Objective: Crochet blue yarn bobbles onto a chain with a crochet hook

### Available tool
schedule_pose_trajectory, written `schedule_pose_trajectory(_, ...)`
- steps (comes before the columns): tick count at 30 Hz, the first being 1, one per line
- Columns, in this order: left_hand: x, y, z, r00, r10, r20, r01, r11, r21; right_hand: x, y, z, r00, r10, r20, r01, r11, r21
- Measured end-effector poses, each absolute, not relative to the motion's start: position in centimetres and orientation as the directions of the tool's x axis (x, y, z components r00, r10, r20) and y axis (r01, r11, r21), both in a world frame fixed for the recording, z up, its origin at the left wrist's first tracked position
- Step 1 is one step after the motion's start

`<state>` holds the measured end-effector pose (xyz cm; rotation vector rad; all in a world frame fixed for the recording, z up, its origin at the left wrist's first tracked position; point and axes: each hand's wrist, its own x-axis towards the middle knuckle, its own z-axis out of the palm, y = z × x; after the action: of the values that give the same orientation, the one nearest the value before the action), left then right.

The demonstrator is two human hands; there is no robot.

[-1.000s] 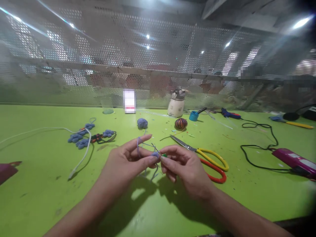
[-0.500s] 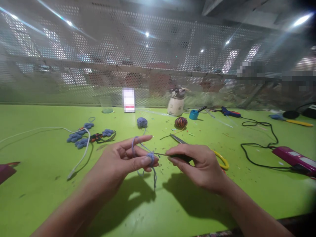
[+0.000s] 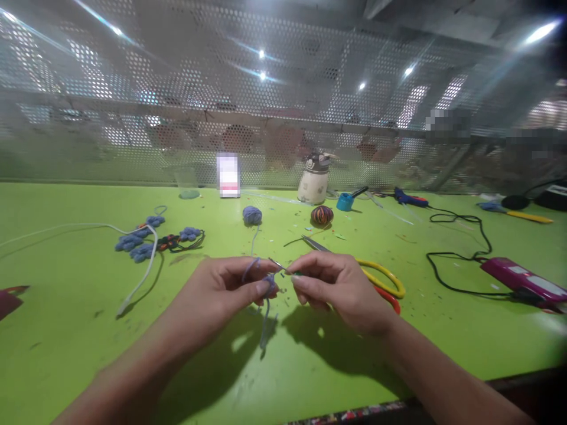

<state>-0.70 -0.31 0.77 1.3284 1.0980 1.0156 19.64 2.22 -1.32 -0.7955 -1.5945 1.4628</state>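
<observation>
My left hand (image 3: 225, 292) pinches a small piece of blue-purple crochet (image 3: 267, 285) between thumb and fingers. Yarn loops over its index finger and a loose tail (image 3: 264, 330) hangs below. A strand runs back to the blue-purple yarn ball (image 3: 252, 215). My right hand (image 3: 336, 286) is closed on a crochet hook (image 3: 279, 265), whose thin metal shaft points left, close to the crochet piece. Whether the tip sits in a stitch I cannot tell. Scissors (image 3: 385, 276) with yellow and red handles lie partly behind my right hand.
Crocheted blue flowers (image 3: 142, 251) and a white cable (image 3: 153, 236) lie left. Farther back stand a clear cup (image 3: 188, 184), a phone (image 3: 228, 175), a jar (image 3: 313, 183) and a blue tape roll (image 3: 345, 202). A multicoloured yarn ball (image 3: 321, 216) and a magenta device (image 3: 522, 280) lie rightward.
My right hand has moved slightly left and turned, so the hook now angles up to the left near my left index finger. That finger has bent inward. The view has shifted a little.
</observation>
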Motion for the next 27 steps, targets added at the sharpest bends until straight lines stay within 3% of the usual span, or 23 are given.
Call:
schedule_pose_trajectory(8, -0.5, 0.0, 0.5, 0.24, 0.967, -0.086, -0.044, 0.099, 0.994, 19.5, 2.2, -1.2, -0.494, 0.867, 0.072, -0.02, 0.071, -0.997)
schedule_pose_trajectory(14, 0.0, 0.1, 0.2, 0.26, 0.96, -0.099, -0.065, 0.12, 0.991, 19.3, 2.2, -1.4, -0.531, 0.845, 0.062, -0.094, 0.014, -0.995)
schedule_pose_trajectory(19, 0.0, 0.0, 0.0, 0.245, 0.968, -0.056, -0.09, 0.08, 0.993, 19.3, 2.3, -1.5, -0.493, 0.87, 0.006, -0.161, -0.084, -0.983)
schedule_pose_trajectory(27, -0.3, 0.1, -0.6, 0.254, 0.967, -0.021, -0.169, 0.066, 0.983, 19.4, 2.1, -1.5, -0.492, 0.871, 0.009, -0.194, -0.099, -0.976)
